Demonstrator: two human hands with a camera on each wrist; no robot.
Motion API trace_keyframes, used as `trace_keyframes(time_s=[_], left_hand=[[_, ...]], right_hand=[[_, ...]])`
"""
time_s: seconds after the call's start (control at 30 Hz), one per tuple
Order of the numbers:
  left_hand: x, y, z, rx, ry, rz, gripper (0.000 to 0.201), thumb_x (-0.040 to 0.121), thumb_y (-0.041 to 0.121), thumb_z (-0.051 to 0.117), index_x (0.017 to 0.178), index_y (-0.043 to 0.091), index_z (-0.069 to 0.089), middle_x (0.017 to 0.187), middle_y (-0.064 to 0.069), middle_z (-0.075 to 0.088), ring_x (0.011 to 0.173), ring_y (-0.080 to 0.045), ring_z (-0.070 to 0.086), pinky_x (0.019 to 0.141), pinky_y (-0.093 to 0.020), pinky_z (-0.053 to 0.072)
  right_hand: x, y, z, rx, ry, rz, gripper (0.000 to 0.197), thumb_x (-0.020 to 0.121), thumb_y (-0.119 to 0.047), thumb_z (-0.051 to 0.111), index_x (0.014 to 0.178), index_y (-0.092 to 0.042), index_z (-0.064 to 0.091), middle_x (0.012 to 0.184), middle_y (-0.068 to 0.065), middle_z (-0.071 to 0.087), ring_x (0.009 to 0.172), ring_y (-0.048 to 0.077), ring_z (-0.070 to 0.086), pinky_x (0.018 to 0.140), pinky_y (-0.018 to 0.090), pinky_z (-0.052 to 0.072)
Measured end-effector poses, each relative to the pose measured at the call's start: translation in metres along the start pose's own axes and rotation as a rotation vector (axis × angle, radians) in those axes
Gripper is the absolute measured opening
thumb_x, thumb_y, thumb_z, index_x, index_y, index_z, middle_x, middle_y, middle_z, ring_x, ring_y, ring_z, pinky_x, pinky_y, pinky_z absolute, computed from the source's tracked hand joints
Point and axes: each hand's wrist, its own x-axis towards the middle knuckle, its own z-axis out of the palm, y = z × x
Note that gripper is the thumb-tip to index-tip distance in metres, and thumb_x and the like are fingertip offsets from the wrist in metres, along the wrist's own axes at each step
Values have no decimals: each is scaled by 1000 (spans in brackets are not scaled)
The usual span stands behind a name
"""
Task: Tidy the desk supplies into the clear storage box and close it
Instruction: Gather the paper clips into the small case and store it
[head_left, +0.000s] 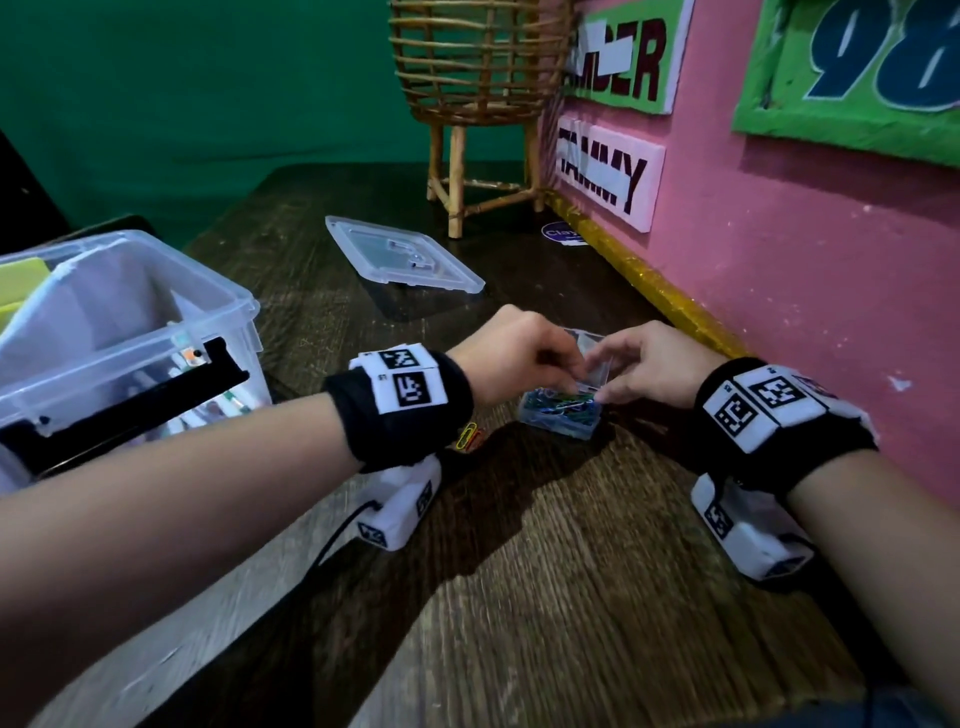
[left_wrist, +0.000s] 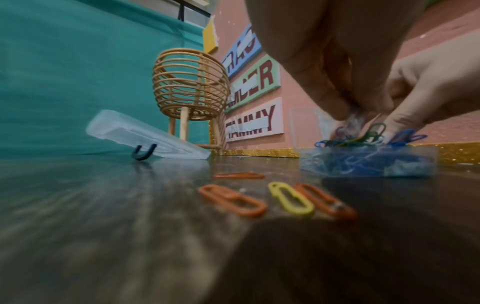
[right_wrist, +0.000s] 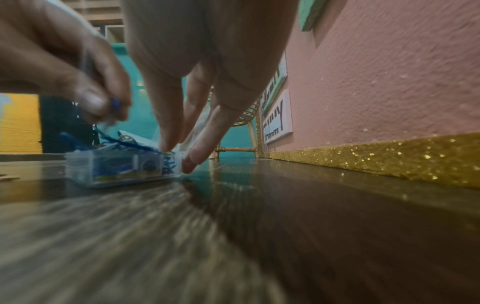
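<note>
- The left hand sits at centre frame in the head view, fingers curled down over the small clear paper-clip case; in the right wrist view it pinches a blue clip between thumb and fingertip just above the case.
- The right hand meets it from the right, with straight fingers pressing down on the case's near rim and end, nothing wrapped in them.
- The paper-clip case lies flat on the tabletop, its long axis running left to right in the head view, heaped with blue and green clips; its clear lid stands up behind the fingers, on the side farther from the person.
- Loose paper clips, orange and yellow, lie on the tabletop left of the case, under the left wrist, their long axes roughly towards the person.
- The clear storage box stands open at the left edge of the frame, well apart from the case, with paper and pens inside.
- The box lid lies flat beyond the hands, at upper centre, with open tabletop between.
- A rattan basket stand is at the top; the pink wall with its gold glitter strip runs close along the right, leaving the bare wood towards the bottom of the frame as the free room.
</note>
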Motion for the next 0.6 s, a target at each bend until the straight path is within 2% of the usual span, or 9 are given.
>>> trace_keyframes(time_s=[0.07,0.17,0.23,0.33,0.43,0.53,0.6], left_hand=[[2,2,1,32,-41,28,20,80,22,71,99,14,75,96,-1,74,84,-4,63,71,0,36],[-4,-2,-4,146,-52,12,25,90,25,59,109,13,70,106,-5,71,96,-16,65,76,-8,37],[-14,-12,-12,212,-53,-105,27,93,25,54,114,14,67,113,-5,68,103,-19,63,86,-17,40],[-34,-30,-21,261,-253,-255,34,92,36,53,120,20,63,119,-4,62,108,-20,60,91,-24,43],[-48,-37,-21,289,-400,-250,42,87,45,56,123,23,61,122,-3,59,108,-19,59,97,-31,46],[-58,-34,-19,293,-372,-198,42,84,43,63,119,19,65,116,-3,61,101,-17,61,91,-21,46],[-61,-33,-18,300,-310,-224,42,83,45,62,114,18,66,109,-4,63,95,-17,61,83,-19,43]], right_hand=[[-1,0,0,2,-1,3,32,74,1,72,98,-19,65,108,13,66,89,19,64,64,16,52],[0,0,1,4,7,-2,31,73,3,72,95,-18,65,110,20,66,96,28,65,77,28,56],[2,1,2,1,11,-8,31,72,4,72,95,-17,67,110,23,65,91,27,64,81,32,55],[3,2,2,-10,13,-14,31,73,4,72,96,-17,68,109,23,66,87,24,62,80,32,54],[2,0,2,12,5,-6,30,73,5,71,93,-17,67,109,24,65,88,25,62,82,35,56],[-1,0,2,14,4,-6,28,74,4,71,93,-15,66,107,24,65,83,19,59,72,24,55],[-1,-1,2,15,-3,-1,27,74,4,71,92,-15,66,101,20,65,81,17,59,69,21,54]])
